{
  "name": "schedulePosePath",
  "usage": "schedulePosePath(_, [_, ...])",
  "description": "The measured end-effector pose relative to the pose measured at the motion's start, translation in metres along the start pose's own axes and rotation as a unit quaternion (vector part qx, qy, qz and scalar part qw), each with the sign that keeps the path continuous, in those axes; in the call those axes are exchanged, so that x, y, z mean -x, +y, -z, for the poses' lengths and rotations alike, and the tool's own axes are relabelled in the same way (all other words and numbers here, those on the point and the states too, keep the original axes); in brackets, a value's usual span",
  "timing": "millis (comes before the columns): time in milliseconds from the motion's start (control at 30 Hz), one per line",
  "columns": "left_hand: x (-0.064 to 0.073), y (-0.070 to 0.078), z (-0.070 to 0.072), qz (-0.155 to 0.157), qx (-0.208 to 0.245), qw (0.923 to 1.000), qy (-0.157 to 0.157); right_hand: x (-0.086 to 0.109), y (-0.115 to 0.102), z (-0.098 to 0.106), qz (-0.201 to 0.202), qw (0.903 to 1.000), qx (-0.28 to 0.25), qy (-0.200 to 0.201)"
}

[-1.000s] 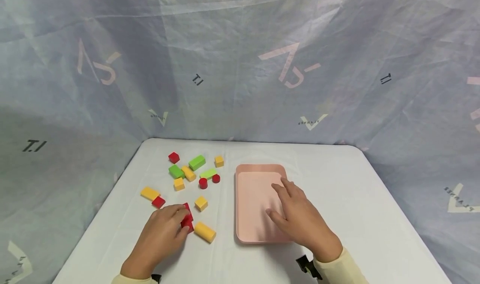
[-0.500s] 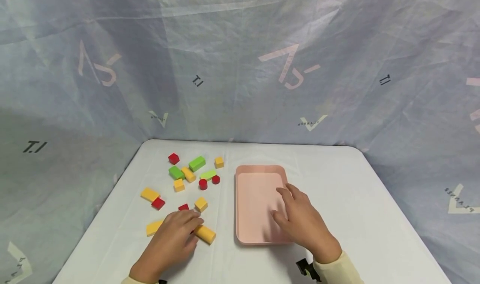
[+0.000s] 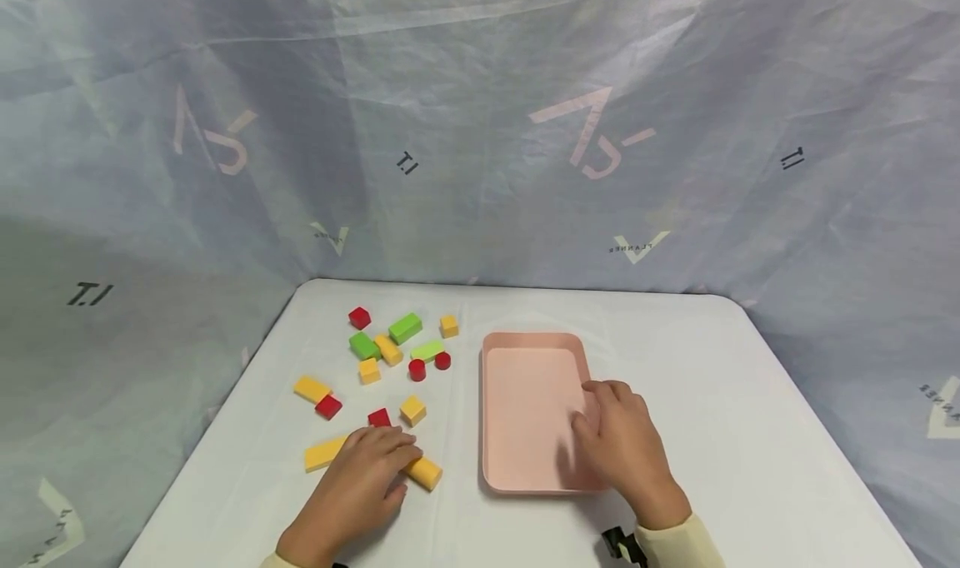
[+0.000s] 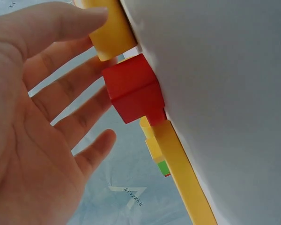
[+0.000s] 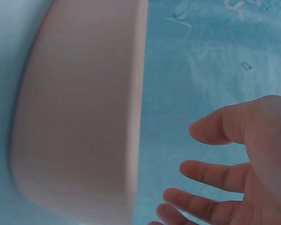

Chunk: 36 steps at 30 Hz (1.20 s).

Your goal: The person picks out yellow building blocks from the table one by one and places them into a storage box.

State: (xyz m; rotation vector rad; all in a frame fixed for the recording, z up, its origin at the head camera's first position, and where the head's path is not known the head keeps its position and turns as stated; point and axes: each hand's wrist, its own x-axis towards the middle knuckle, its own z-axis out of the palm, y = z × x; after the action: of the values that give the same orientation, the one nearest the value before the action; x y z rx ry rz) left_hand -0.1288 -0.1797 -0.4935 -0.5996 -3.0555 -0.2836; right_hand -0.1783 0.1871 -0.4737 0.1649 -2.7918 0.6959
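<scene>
My left hand [image 3: 363,476] hovers low over the table's left side, fingers fairly straight, over the left end of a yellow cylinder [image 3: 424,473]. In the left wrist view, the thumb overlaps the cylinder [image 4: 114,35] with the fingers beyond it; whether they touch it cannot be told. Beside those fingers sits a red block [image 4: 133,89], hidden by the hand in the head view. My right hand [image 3: 626,443] hangs over the right edge of a pink tray [image 3: 491,410]. Its fingers are loosely spread and hold nothing, as the right wrist view shows.
Near the left hand lie a yellow flat block [image 3: 324,454], a red block [image 3: 379,418] and a yellow cube [image 3: 413,411]. Farther back are several green, red and yellow blocks, among them a green block [image 3: 406,328]. A printed grey sheet [image 3: 480,176] hangs behind the table.
My left hand has moved right from the red blocks to the yellow cylinder, uncovering a yellow flat block. The right hand has shifted slightly right and down, and the view has turned slightly left.
</scene>
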Motion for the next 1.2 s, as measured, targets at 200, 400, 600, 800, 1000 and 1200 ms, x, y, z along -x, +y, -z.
schedulePosePath(200, [-0.002,0.002,0.0,0.0,-0.008,0.9999,-0.011,0.001,0.011,-0.007,-0.016,0.9998,-0.01,-0.001])
schedulePosePath(400, [-0.004,0.003,-0.002,0.004,-0.012,0.9998,-0.017,0.0,0.02,-0.015,-0.008,0.9992,-0.036,0.01])
schedulePosePath(600, [-0.006,0.004,-0.004,-0.01,-0.024,0.9997,-0.004,-0.002,0.03,-0.024,-0.026,0.9971,-0.072,0.003])
schedulePosePath(800, [-0.008,0.006,-0.004,-0.034,-0.03,0.9988,0.02,-0.002,0.036,-0.028,-0.05,0.9939,-0.098,-0.006])
schedulePosePath(1000, [-0.011,0.008,-0.002,-0.018,-0.011,0.9997,0.014,-0.003,0.04,-0.032,-0.054,0.9922,-0.112,-0.004])
schedulePosePath(1200, [-0.014,0.008,-0.003,-0.008,-0.011,0.9999,0.01,-0.007,0.047,-0.036,-0.044,0.9923,-0.116,0.001])
